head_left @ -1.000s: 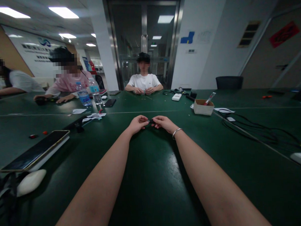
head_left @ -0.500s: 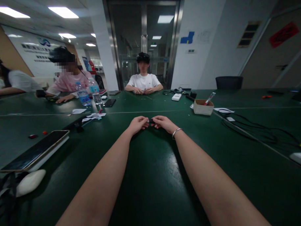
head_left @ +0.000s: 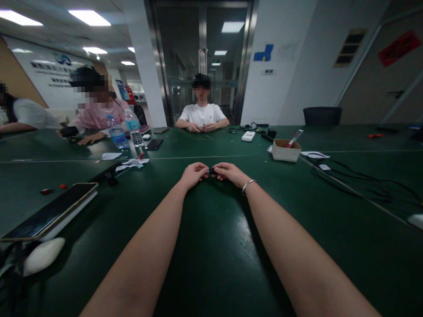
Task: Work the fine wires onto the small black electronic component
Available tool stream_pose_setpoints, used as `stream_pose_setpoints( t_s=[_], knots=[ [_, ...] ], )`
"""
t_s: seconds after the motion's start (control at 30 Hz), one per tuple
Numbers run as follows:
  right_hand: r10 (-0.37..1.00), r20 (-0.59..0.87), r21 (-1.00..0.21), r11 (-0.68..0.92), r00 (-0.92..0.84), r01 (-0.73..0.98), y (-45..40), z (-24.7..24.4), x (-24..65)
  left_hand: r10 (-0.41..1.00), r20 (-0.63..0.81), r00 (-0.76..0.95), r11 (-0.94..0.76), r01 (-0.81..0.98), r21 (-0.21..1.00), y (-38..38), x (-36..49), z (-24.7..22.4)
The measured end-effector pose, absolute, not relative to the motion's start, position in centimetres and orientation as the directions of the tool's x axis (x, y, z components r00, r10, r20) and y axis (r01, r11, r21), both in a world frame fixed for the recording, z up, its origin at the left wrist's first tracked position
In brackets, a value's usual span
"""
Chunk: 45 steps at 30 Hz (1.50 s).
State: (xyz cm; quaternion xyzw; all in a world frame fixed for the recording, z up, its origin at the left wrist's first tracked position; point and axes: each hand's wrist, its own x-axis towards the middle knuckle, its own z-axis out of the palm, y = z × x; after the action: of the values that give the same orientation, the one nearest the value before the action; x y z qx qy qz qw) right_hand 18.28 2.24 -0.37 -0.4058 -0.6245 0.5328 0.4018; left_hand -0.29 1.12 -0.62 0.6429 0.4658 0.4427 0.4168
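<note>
Between my two hands is a small dark object [head_left: 212, 170], too small to name for certain. My left hand [head_left: 194, 175] pinches its left end, where a lighter bit shows at the fingertips. From the other side, my right hand [head_left: 230, 172] grips the dark end between thumb and fingers. A silver bracelet [head_left: 248, 187] circles my right wrist. Both hands are low over the green table [head_left: 208, 251], just short of its pale seam line. The fingers hide part of the object.
To the left lie a phone on a white box [head_left: 53, 210], a white rounded item [head_left: 44, 256] and paper scraps [head_left: 132, 164]. Two water bottles [head_left: 125, 129] stand behind. A small box [head_left: 286, 150] and black cables [head_left: 354, 179] are right. Several people sit around the table.
My hands stay in nearly the same place, still holding the small dark object. The seated person in pink at the left has moved a hand slightly to the right.
</note>
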Motion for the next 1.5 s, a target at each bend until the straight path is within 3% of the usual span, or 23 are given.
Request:
stream_pose_setpoints(
  t_s=[0.13,0.33,0.53,0.77,1.0,1.2,1.5],
  knots=[
    [0.932,0.074,-0.991,0.109,-0.355,0.078,2.22,-0.41,18.34,0.954,0.222,0.202,-0.259,0.177,0.95,0.93,-0.43,-0.45],
    [0.933,0.084,-0.991,0.113,-0.351,0.064,2.41,-0.56,18.39,0.979,0.109,0.172,-0.14,0.18,0.974,0.82,-0.01,-0.23],
    [0.931,0.08,-0.991,0.114,-0.357,0.077,2.32,-0.46,18.32,0.963,0.191,0.19,-0.225,0.178,0.958,0.41,-0.29,0.08],
    [0.935,0.088,-0.989,0.124,-0.344,0.084,2.28,-0.4,18.26,0.981,0.116,0.157,-0.142,0.165,0.976,1.15,-0.35,-0.48],
    [0.928,0.093,-0.988,0.13,-0.362,0.079,2.45,-0.55,18.31,0.962,0.195,0.193,-0.229,0.175,0.958,0.52,-0.62,0.09],
    [0.932,0.099,-0.989,0.132,-0.349,0.072,2.6,-0.69,18.35,0.984,0.061,0.169,-0.096,0.205,0.974,0.85,-0.17,0.14],
    [0.93,0.09,-0.99,0.121,-0.356,0.067,2.43,-0.55,18.26,0.973,0.136,0.186,-0.17,0.178,0.969,0.64,-0.47,0.13]
  ],
)
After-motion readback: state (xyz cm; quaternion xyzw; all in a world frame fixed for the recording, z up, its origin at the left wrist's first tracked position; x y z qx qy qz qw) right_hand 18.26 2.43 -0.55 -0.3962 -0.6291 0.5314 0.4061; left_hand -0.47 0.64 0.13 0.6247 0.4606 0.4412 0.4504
